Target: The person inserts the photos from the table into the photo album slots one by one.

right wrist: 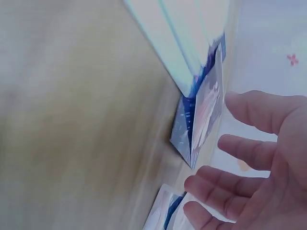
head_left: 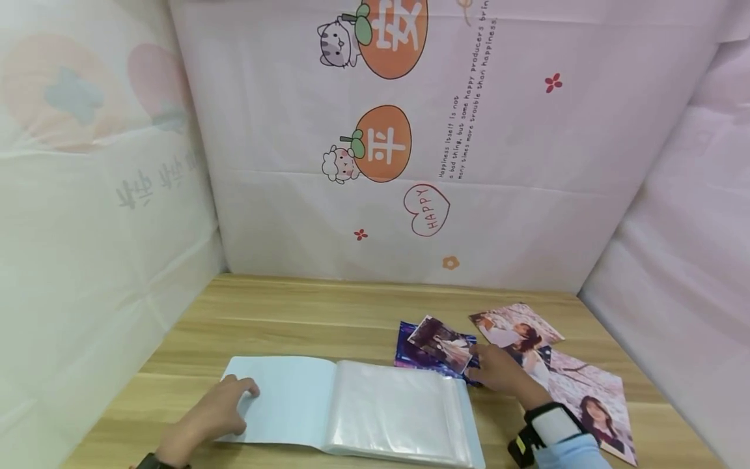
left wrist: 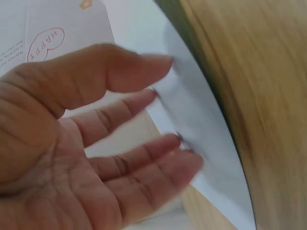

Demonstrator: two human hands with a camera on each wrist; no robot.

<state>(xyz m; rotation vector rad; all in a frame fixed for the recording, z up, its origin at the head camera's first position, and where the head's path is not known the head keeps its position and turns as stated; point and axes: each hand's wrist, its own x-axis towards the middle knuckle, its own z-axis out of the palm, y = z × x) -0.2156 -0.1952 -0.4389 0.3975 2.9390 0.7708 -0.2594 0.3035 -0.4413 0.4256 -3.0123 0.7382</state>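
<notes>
An opened photo album (head_left: 404, 410) with clear plastic sleeves lies at the front, its pale blue inside cover (head_left: 293, 397) spread to the left. My left hand (head_left: 219, 407) is over that cover's outer part. In the left wrist view, the thumb and fingers (left wrist: 139, 163) are parted, fingertips at the cover's surface. My right hand (head_left: 498, 368) reaches to the right edge of a small photo (head_left: 442, 345) of a figure in a pale dress. This photo overlaps a dark blue-purple picture (head_left: 408, 342) behind the album. The right wrist view shows relaxed, separated fingers (right wrist: 220, 184) beside the small photo (right wrist: 208, 108).
Several pink-blossom photos (head_left: 597, 397) of a person lie overlapping on the right of the wooden table (head_left: 293, 312). Part of them is hidden by the right forearm. Printed cloth walls (head_left: 281, 163) enclose the back and both sides.
</notes>
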